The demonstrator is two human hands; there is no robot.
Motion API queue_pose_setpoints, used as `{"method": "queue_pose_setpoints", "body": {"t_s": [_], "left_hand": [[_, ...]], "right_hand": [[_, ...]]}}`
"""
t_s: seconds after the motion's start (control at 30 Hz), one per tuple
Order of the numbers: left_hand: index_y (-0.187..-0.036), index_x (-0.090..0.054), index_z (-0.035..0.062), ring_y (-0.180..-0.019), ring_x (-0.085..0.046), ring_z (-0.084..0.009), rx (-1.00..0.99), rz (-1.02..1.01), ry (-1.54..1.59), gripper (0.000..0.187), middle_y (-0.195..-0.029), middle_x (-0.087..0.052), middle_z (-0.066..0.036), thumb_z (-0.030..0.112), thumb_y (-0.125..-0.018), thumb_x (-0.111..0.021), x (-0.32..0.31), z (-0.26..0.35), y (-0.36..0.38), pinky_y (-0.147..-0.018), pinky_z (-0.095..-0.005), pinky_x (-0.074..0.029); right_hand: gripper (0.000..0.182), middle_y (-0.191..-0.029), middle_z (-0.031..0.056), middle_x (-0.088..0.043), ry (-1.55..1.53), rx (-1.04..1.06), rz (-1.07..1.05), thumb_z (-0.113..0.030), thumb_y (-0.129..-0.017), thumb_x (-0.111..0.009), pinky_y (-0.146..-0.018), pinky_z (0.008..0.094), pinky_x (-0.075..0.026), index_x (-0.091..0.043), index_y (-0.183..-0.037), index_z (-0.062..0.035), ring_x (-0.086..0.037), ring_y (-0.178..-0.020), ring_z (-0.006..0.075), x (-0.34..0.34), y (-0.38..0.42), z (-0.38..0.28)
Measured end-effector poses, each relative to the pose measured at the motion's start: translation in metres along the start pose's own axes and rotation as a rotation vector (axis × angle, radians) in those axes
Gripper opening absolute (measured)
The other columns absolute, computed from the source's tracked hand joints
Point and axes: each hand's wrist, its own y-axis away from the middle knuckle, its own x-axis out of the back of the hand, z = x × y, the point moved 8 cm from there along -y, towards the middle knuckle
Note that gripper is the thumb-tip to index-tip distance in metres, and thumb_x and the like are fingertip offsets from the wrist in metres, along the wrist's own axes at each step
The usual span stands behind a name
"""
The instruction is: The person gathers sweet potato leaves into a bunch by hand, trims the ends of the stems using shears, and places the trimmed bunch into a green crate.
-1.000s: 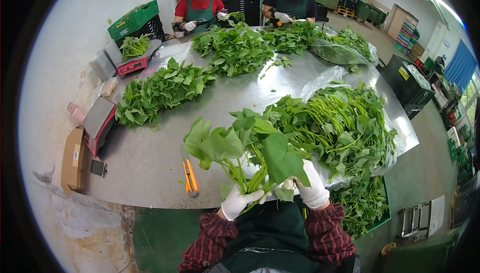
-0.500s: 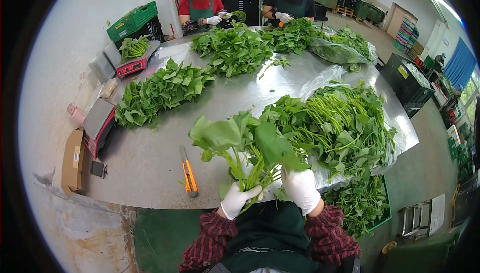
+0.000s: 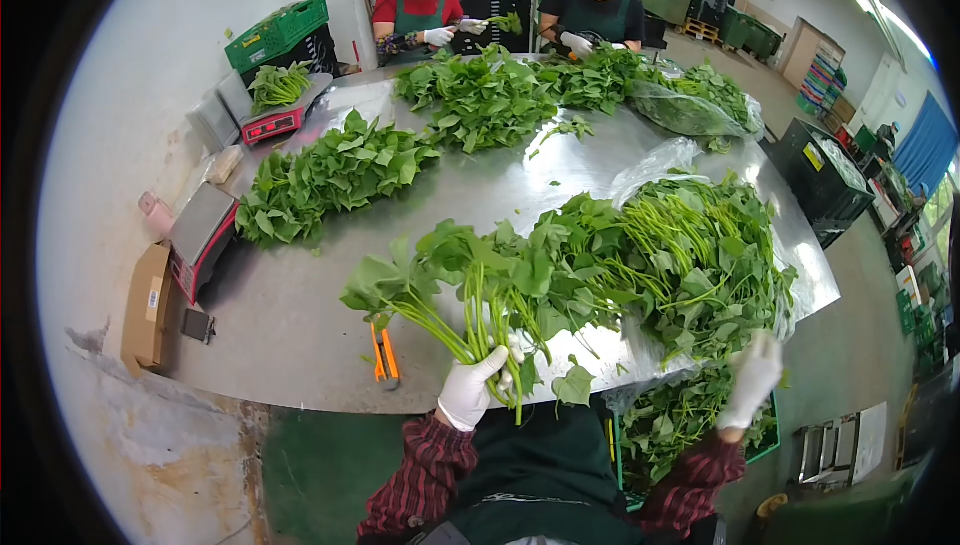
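My left hand (image 3: 472, 391), in a white glove, is closed round the stems of a bunch of leafy greens (image 3: 485, 310) over the near table edge. The leaves fan out up and to the left, and a few stem ends hang below the fist. Out to the right, my right hand (image 3: 752, 382), also gloved, is over a green crate (image 3: 768, 437) of loose greens below the table edge; its fingers are smeared by motion. A large heap of leafy stems (image 3: 690, 255) lies on clear plastic just beyond it. An orange utility knife (image 3: 386, 357) rests left of the bunch.
Rows of greens (image 3: 330, 180) lie across the metal table (image 3: 290, 330). Along the left edge stand two red-sided scales (image 3: 205, 235), one bearing greens, and a cardboard box (image 3: 150, 310). Two people (image 3: 420, 10) with gloved hands work at the far side. A black bin (image 3: 820, 175) stands right.
My right hand has left the bunch and swung right to the crate. The bunch in my left hand has tipped left, its leaves now overlapping the knife's upper end.
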Motion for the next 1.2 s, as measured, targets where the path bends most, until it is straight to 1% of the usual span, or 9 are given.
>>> {"method": "queue_pose_setpoints", "body": {"t_s": [0.03, 0.07, 0.1, 0.17, 0.33, 0.47, 0.83, 1.07, 1.2], "left_hand": [[-0.109, -0.054, 0.0008, -0.061, -0.052, -0.0092, -0.003, 0.029, 0.030, 0.023, -0.088, -0.062, -0.008, 0.016, -0.091, -0.054, 0.000, -0.002, -0.002, -0.053, -0.0203, -0.041], [-0.109, -0.054, 0.0010, -0.062, -0.052, -0.0096, -0.008, 0.059, 0.059, 0.023, -0.089, -0.061, -0.008, 0.015, -0.091, -0.054, 0.001, -0.003, -0.003, -0.053, -0.0208, -0.043], [-0.110, -0.053, 0.0013, -0.063, -0.053, -0.0100, -0.013, 0.038, 0.075, 0.023, -0.090, -0.061, -0.008, 0.015, -0.091, -0.054, -0.001, -0.003, -0.004, -0.055, -0.0215, -0.044], [-0.110, -0.053, 0.0014, -0.064, -0.053, -0.0102, -0.013, 0.035, 0.088, 0.023, -0.091, -0.061, -0.008, 0.015, -0.091, -0.054, -0.004, -0.003, -0.003, -0.055, -0.0217, -0.044], [-0.112, -0.052, 0.0019, -0.066, -0.053, -0.0108, -0.025, 0.015, 0.127, 0.024, -0.095, -0.060, -0.008, 0.016, -0.092, -0.052, -0.001, -0.002, 0.003, -0.057, -0.0221, -0.044], [-0.117, -0.050, 0.0020, -0.069, -0.053, -0.0114, -0.004, -0.007, 0.163, 0.030, -0.098, -0.060, -0.007, 0.019, -0.093, -0.051, -0.001, -0.003, 0.007, -0.059, -0.0230, -0.044], [-0.115, -0.051, 0.0014, -0.089, -0.056, -0.0181, -0.028, -0.089, 0.023, 0.030, -0.097, -0.060, -0.008, 0.021, -0.093, -0.050, -0.020, -0.013, 0.008, -0.081, -0.0311, -0.045], [-0.101, -0.049, 0.0076, -0.069, -0.057, -0.0199, -0.083, 0.015, 0.103, 0.016, -0.079, -0.054, -0.004, 0.021, -0.094, -0.047, -0.006, 0.009, 0.013, -0.067, -0.0352, -0.048], [-0.102, -0.048, 0.0073, -0.057, -0.037, -0.0085, -0.267, 0.084, 0.256, 0.016, -0.069, -0.042, 0.001, 0.020, -0.094, -0.050, 0.025, 0.050, 0.015, -0.055, -0.0236, -0.033]], "right_hand": [[0.018, -0.087, 0.0099, -0.061, 0.655, 0.749, -0.059, -0.005, -0.081, -0.057, -0.054, 0.0231, -0.048, -0.059, -0.098, 0.0019, -0.057, -0.056, 0.0110, -0.031, 0.025, -0.014], [0.019, -0.080, 0.0058, -0.060, 0.207, 0.438, -0.331, 0.000, -0.070, -0.065, -0.054, 0.0248, -0.050, -0.060, -0.089, -0.0008, -0.058, -0.054, 0.0121, -0.052, 0.050, -0.028], [0.023, -0.077, 0.0056, -0.060, 0.428, 0.949, -0.332, 0.001, -0.067, -0.066, -0.053, 0.0258, -0.050, -0.062, -0.090, -0.0031, -0.059, -0.050, 0.0130, -0.075, 0.097, -0.058], [0.023, -0.072, 0.0114, -0.064, -0.126, -0.025, -0.985, -0.018, -0.081, -0.063, -0.054, 0.0262, -0.050, -0.061, -0.095, 0.0000, -0.063, -0.053, 0.0154, -0.119, 0.155, -0.036], [0.024, -0.057, 0.0081, -0.060, -0.130, 0.213, -1.212, -0.025, -0.087, -0.058, -0.051, 0.0318, -0.048, -0.056, -0.084, -0.0014, -0.061, -0.051, 0.0179, -0.158, 0.243, -0.054], [0.030, -0.054, 0.0060, -0.058, -0.379, -0.168, -1.391, -0.027, -0.095, -0.047, -0.043, 0.0206, -0.040, -0.055, -0.083, -0.0003, -0.052, -0.045, 0.0085, -0.158, 0.247, -0.057], [0.038, -0.055, 0.0028, -0.057, -0.451, -0.180, -1.444, -0.033, -0.096, -0.044, -0.042, 0.0187, -0.037, -0.058, -0.076, -0.0034, -0.049, -0.044, 0.0064, -0.162, 0.245, -0.050], [0.035, -0.050, 0.0036, -0.052, -0.086, -0.011, -1.465, -0.029, -0.093, -0.051, -0.041, 0.0252, -0.040, -0.057, -0.070, -0.0025, -0.049, -0.041, 0.0097, -0.172, 0.241, -0.052], [0.012, -0.068, 0.0156, -0.059, 0.096, 0.362, -1.049, -0.013, -0.080, -0.059, -0.053, 0.0376, -0.047, -0.054, -0.081, -0.0016, -0.059, -0.057, 0.0312, -0.201, 0.181, -0.011]]}}
